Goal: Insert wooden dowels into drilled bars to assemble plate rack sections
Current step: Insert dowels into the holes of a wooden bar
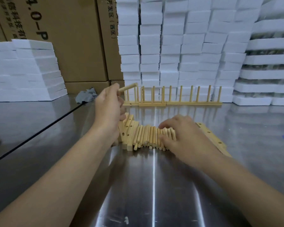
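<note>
My left hand (109, 104) is raised over the table and grips a wooden dowel (127, 87) that points up and to the right. My right hand (180, 133) lies on a row of loose dowels (147, 136), its fingertips curled onto them. Drilled bars (129, 128) are piled at the left end of the dowels, under my left hand. More drilled bars (211, 138) lie to the right, partly hidden by my right hand. Assembled rack sections (172, 99) with upright dowels stand at the back of the metal table (154, 185).
White foam blocks (179, 46) are stacked high behind the rack sections and at the left (23, 71). Cardboard boxes (72, 38) stand at the back left. A grey rag (86, 96) lies near them. A black cable (39, 131) crosses the table's left side.
</note>
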Demonstrator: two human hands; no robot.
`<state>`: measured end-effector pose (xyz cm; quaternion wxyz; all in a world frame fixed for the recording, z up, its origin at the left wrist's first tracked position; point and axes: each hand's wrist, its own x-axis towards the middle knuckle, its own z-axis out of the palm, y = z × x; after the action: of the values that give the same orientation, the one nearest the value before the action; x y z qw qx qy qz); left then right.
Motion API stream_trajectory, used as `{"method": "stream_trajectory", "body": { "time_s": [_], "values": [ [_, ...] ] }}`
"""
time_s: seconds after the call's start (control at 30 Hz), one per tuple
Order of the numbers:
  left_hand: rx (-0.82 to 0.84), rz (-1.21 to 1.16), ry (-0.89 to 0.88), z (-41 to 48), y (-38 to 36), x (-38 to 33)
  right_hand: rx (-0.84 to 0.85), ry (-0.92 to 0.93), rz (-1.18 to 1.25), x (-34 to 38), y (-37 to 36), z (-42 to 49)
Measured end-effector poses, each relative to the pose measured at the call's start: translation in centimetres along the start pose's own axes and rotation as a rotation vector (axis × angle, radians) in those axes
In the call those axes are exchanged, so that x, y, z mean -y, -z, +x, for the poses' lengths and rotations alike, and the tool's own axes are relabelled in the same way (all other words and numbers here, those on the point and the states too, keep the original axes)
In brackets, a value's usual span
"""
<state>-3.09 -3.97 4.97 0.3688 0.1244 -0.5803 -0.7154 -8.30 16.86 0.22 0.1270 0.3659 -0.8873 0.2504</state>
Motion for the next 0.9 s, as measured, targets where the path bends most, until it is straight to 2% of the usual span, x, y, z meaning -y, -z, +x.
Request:
{"method": "stream_trajectory", "body": {
  "time_s": [0.1,0.23,0.43,0.5,0.6,0.7,0.9],
  "values": [
    [-0.03,-0.106,0.101,0.3,0.3,0.1,0.089,0.038,-0.01,0.6,-1.0,-0.3],
    [-0.042,-0.202,0.19,0.3,0.2,0.1,0.04,0.07,-0.079,0.9,-1.4,-0.2],
    [-0.035,-0.219,0.26,0.4,0.0,0.3,-0.08,0.154,-0.159,1.0,-1.5,0.0],
    [-0.043,-0.253,0.288,0.5,0.1,0.4,-0.216,0.133,-0.033,1.1,-1.1,0.1],
    [-0.045,-0.313,0.342,0.4,0.2,0.4,-0.435,0.017,0.407,1.2,-0.1,0.3],
    [-0.036,-0.359,0.406,0.3,0.2,0.4,-0.397,-0.122,0.849,1.3,0.7,0.6],
    [0.003,-0.402,0.466,0.1,-0.3,0.4,-0.303,-0.197,1.055,1.3,0.7,0.6]
  ]
}}
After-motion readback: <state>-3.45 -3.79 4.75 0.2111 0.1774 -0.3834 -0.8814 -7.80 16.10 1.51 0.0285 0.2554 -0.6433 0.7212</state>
